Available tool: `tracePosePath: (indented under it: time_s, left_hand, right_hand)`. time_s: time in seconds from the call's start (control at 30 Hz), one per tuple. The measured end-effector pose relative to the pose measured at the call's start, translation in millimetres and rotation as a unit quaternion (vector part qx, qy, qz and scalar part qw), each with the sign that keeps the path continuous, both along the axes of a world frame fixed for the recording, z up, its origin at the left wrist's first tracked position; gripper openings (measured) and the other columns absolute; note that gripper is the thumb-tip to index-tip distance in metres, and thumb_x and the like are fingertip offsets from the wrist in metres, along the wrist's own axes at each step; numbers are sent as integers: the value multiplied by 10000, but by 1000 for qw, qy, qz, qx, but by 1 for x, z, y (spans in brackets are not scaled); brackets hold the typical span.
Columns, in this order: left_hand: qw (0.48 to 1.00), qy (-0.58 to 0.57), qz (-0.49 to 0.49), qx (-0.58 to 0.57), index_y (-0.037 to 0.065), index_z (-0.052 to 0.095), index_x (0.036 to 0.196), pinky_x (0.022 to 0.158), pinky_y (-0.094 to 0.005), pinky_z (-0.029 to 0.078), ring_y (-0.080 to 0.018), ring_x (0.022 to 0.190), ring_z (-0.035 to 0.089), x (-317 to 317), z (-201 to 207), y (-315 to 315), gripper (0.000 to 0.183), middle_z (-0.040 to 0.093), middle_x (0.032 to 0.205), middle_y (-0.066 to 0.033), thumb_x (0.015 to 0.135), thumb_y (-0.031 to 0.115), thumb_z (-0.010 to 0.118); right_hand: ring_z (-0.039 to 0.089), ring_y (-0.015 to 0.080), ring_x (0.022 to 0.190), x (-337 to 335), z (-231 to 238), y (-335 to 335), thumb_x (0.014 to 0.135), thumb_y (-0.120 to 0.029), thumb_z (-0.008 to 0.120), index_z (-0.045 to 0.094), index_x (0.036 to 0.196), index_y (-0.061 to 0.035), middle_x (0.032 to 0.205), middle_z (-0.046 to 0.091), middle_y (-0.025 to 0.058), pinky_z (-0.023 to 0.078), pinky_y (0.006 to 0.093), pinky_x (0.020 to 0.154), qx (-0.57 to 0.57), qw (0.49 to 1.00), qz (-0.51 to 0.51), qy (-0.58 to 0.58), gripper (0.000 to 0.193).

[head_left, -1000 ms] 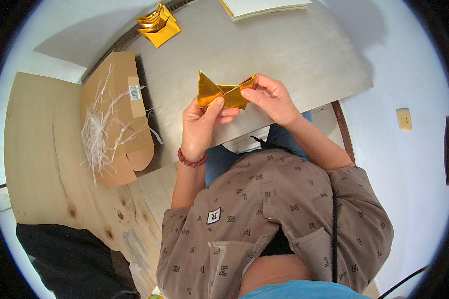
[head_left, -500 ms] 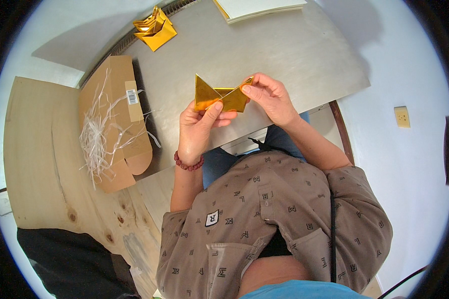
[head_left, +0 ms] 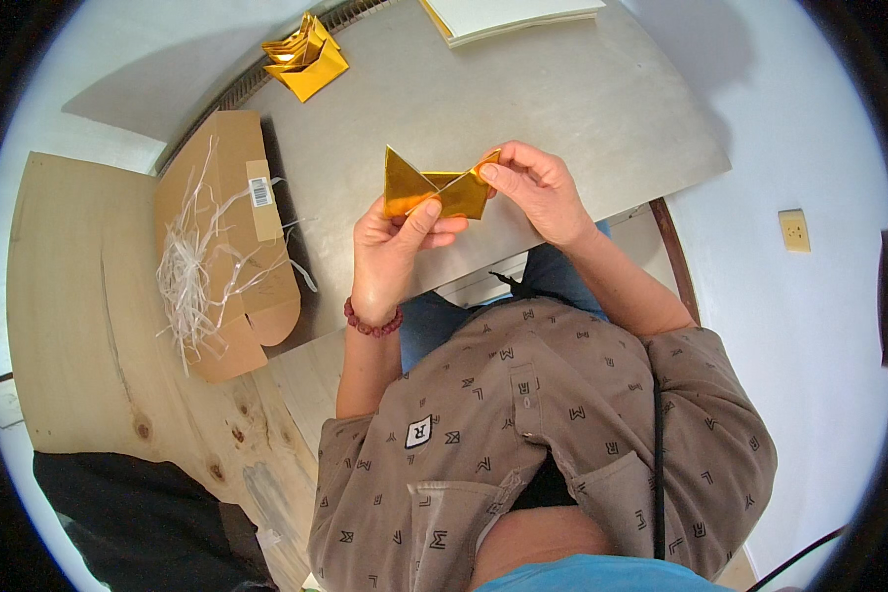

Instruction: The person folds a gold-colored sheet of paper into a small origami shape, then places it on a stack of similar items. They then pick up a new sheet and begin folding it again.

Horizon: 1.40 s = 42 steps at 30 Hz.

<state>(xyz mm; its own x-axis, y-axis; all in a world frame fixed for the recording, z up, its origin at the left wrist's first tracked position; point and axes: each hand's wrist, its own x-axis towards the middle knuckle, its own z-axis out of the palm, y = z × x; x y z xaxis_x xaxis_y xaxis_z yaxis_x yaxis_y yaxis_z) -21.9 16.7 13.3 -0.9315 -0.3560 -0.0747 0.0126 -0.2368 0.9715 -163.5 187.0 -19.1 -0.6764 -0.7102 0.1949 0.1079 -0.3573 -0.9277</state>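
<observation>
A folded gold paper piece (head_left: 461,203), shiny and boat-like with two pointed ends, is held up over the near part of the metal table. My left hand (head_left: 397,244) grips its lower left side, thumb in front and fingers behind. The right tip is pinched between thumb and fingers of my right hand (head_left: 538,192). The left point stands up free. A stack of similar folded gold papers (head_left: 311,71) rests at the table's far left edge, nested into one another.
The grey metal table (head_left: 562,99) bears a pile of white sheets (head_left: 503,18) at its far side. At left, a cardboard piece (head_left: 266,316) carries a tangle of white plastic strips (head_left: 187,281). Black cloth (head_left: 138,518) lies at lower left on a wooden board (head_left: 79,296).
</observation>
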Motion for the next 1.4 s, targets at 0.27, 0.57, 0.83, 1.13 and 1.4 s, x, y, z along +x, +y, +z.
tracePosePath:
  time_s: [0.27,0.57,0.83,1.13,1.4]
  left_hand:
    - [1000,0,7,3,-19,666,1208,753,-267,647,-220,916,781,0,4,2,217,753,1096,-131,1029,104,678]
    - [1000,-3,8,3,-15,669,1205,755,-274,649,-221,912,781,-1,4,2,217,753,1095,-130,1023,102,687]
    - [1000,6,8,12,-10,672,1197,747,-275,646,-215,900,780,-1,4,1,210,755,1078,-122,1023,108,689]
    - [997,4,65,-39,34,731,1124,631,-217,513,-75,748,659,-10,2,11,203,756,988,-30,951,122,791]
    - [996,14,91,-7,51,775,1042,626,-209,472,-44,741,609,-19,1,22,149,749,922,13,923,126,825]
  right_hand:
    - [613,78,961,0,5,2,1020,-76,684,673,1068,8,1042,679,15,517,259,861,-33,999,36,2,98]
    - [614,72,950,-2,3,2,1017,-65,682,683,1078,12,1022,684,8,518,254,854,-23,999,31,8,98]
    - [616,70,953,-1,3,0,1018,-58,673,680,1042,9,1027,693,12,520,254,857,-21,999,26,6,71]
    - [604,55,954,1,-1,-3,1019,-73,676,675,1065,-13,1021,681,-11,500,238,867,1,1000,12,1,75]
    - [599,40,893,2,0,-6,995,-71,716,643,942,-25,964,684,-18,516,227,803,-14,1000,-6,-12,101]
